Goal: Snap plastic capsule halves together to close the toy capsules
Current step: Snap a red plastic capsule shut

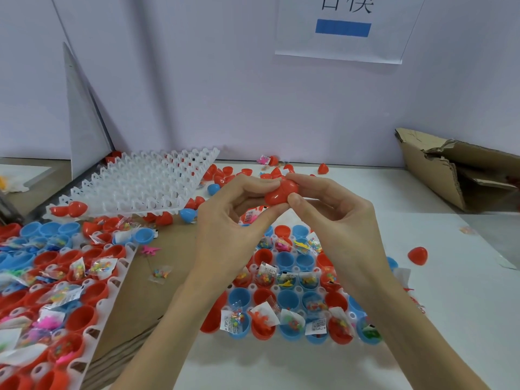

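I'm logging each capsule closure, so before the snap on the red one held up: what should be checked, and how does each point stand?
1. Left hand grips red capsule: ok.
2. Right hand pinches it from the other side: ok.
3. Halves aligned, seam closed: cannot tell.
4. Toy packet inside: cannot tell.
5. Capsule held clear above the filled tray: ok.
6. More open halves waiting in that tray: ok.

Bright even light, soft shadows; edges bowed, perhaps slightly blurred.
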Tool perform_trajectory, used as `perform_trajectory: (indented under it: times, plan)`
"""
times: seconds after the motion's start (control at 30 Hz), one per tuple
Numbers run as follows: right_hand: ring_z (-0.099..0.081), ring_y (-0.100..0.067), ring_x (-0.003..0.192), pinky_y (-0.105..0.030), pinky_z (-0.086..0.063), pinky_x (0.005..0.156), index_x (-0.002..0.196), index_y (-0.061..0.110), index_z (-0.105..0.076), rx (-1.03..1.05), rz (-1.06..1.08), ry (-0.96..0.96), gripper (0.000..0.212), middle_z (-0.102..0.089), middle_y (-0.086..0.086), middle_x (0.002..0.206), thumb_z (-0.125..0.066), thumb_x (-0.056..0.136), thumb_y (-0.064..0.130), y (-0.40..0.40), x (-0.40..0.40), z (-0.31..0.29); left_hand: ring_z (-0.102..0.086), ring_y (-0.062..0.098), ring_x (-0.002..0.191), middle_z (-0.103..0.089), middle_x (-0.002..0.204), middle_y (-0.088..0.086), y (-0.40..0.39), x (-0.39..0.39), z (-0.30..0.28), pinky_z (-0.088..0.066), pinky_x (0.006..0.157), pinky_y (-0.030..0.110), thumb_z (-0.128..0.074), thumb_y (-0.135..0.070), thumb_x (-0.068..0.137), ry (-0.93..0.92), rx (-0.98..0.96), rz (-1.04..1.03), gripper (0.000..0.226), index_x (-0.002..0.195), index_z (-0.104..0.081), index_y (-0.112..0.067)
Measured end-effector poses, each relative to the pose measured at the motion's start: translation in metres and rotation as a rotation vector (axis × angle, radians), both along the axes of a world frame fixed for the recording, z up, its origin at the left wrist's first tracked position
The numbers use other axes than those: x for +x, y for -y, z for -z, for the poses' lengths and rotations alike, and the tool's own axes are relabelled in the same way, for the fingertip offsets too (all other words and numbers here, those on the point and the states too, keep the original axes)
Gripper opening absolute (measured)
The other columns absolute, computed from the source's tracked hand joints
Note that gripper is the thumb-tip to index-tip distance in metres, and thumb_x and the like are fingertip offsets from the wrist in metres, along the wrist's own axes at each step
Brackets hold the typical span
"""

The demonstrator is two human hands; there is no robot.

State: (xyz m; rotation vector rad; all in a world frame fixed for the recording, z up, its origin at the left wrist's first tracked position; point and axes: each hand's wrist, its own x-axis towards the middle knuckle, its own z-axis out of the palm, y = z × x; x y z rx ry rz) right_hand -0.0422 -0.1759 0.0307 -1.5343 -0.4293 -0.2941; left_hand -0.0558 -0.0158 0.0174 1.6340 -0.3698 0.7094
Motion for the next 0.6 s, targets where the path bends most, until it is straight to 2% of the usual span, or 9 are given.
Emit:
perform_trajectory:
  times: [0.13, 0.23, 0.3, 0.37, 0.43, 0.53, 0.6]
  plan:
    - [-0.071, -0.001, 0.101, -0.012, -0.054, 0.083, 0.118, 0.026, -0.074, -0.01, 0.002, 0.027, 0.03, -0.076, 0.018, 0.107, -0.074, 0.087, 0.024, 0.0, -0.001, 0.002, -0.074, 0.012, 0.104, -0.076, 0.106, -0.009, 0.0, -0.001, 0.0, -0.059, 0.091, 0.022, -0.083, -0.022, 0.083, 0.027, 0.059, -0.057, 0.031, 0.112, -0.074, -0.019]
    - [-0.071, -0.001, 0.102, -0.017, -0.056, 0.087, 0.128, 0.023, -0.07, -0.067, 0.022, 0.062, 0.042, -0.075, 0.016, 0.112, -0.077, 0.087, 0.025, -0.006, -0.005, 0.005, -0.073, 0.01, 0.104, -0.074, 0.109, -0.011, 0.001, -0.003, 0.001, -0.059, 0.091, 0.024, -0.081, -0.021, 0.085, 0.07, 0.141, -0.142, 0.03, 0.113, -0.074, -0.016]
    - [-0.071, 0.0, 0.101, -0.019, -0.057, 0.089, 0.128, 0.029, -0.068, -0.146, 0.048, 0.109, 0.045, -0.074, 0.019, 0.113, -0.08, 0.084, 0.028, -0.012, -0.008, 0.006, -0.073, 0.008, 0.102, -0.074, 0.108, -0.014, 0.001, -0.004, 0.002, -0.059, 0.091, 0.023, -0.083, -0.016, 0.084, 0.084, 0.194, -0.189, 0.031, 0.113, -0.073, -0.017]
    - [-0.072, 0.0, 0.098, -0.02, -0.057, 0.089, 0.122, 0.036, -0.067, -0.193, 0.091, 0.152, 0.043, -0.074, 0.023, 0.107, -0.082, 0.082, 0.029, -0.015, -0.011, 0.007, -0.071, 0.002, 0.101, -0.073, 0.108, -0.017, 0.004, -0.007, 0.002, -0.056, 0.091, 0.017, -0.085, -0.01, 0.082, 0.087, 0.248, -0.225, 0.039, 0.116, -0.071, -0.019]
    - [-0.072, 0.0, 0.096, -0.021, -0.058, 0.088, 0.122, 0.029, -0.071, -0.188, 0.14, 0.163, 0.043, -0.075, 0.021, 0.105, -0.084, 0.081, 0.028, -0.015, -0.012, 0.008, -0.069, -0.004, 0.102, -0.072, 0.109, -0.019, 0.008, -0.011, 0.003, -0.05, 0.091, 0.008, -0.086, -0.008, 0.08, 0.073, 0.268, -0.246, 0.052, 0.125, -0.065, -0.023]
    - [-0.071, 0.004, 0.091, -0.014, -0.055, 0.083, 0.123, 0.023, -0.072, -0.209, 0.215, 0.176, 0.046, -0.073, 0.022, 0.103, -0.085, 0.079, 0.029, -0.014, -0.012, 0.008, -0.067, -0.003, 0.107, -0.074, 0.115, -0.011, 0.011, -0.014, 0.005, -0.044, 0.093, 0.002, -0.085, -0.005, 0.08, 0.105, 0.333, -0.289, 0.053, 0.128, -0.065, -0.018]
    - [-0.07, 0.008, 0.088, -0.008, -0.052, 0.08, 0.117, 0.03, -0.071, -0.239, 0.22, 0.185, 0.037, -0.07, 0.029, 0.098, -0.083, 0.082, 0.029, -0.015, -0.014, 0.006, -0.065, 0.002, 0.11, -0.075, 0.117, -0.005, 0.011, -0.015, 0.006, -0.042, 0.096, 0.002, -0.084, -0.002, 0.081, 0.133, 0.389, -0.342, 0.049, 0.126, -0.069, -0.012]
